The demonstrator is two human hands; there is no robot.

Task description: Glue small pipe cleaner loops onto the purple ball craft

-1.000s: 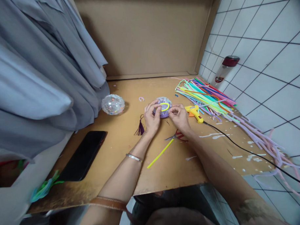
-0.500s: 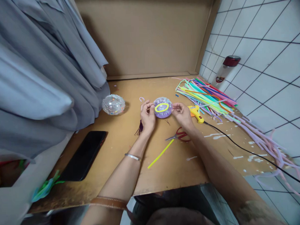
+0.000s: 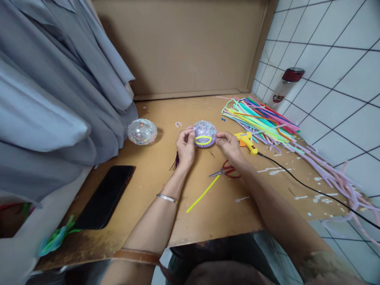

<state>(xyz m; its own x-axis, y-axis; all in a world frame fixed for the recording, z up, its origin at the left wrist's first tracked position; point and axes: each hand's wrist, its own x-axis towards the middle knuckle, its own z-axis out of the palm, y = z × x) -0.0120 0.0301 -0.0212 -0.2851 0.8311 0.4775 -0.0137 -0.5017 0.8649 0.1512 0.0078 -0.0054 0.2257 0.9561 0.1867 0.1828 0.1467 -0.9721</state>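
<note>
A purple, clear-topped ball (image 3: pixel 204 129) with a yellow ring (image 3: pixel 203 140) on its near side is held between both hands over the table. My left hand (image 3: pixel 186 144) pinches its left edge, with a dark tassel (image 3: pixel 177 161) hanging beside the palm. At the right edge, the fingers of my right hand (image 3: pixel 228 143) are closed on the same ball. Red-handled scissors (image 3: pixel 229 171) lie below it, next to a yellow strip (image 3: pixel 203 194). A small pink curl (image 3: pixel 178 124) rests behind my left hand.
A second clear ball (image 3: pixel 142 131) sits at the left, above a black phone (image 3: pixel 105 197). Right of my hands are a yellow glue gun (image 3: pixel 247 142) with a black cord, a heap of coloured pipe cleaners (image 3: pixel 260 119) and a red-capped bottle (image 3: pixel 286 87). Grey cloth (image 3: pixel 51 93) hangs left.
The purple ball has tilted in my fingers, so the yellow ring now sits lower and looks flatter. Both hands stay at its sides.
</note>
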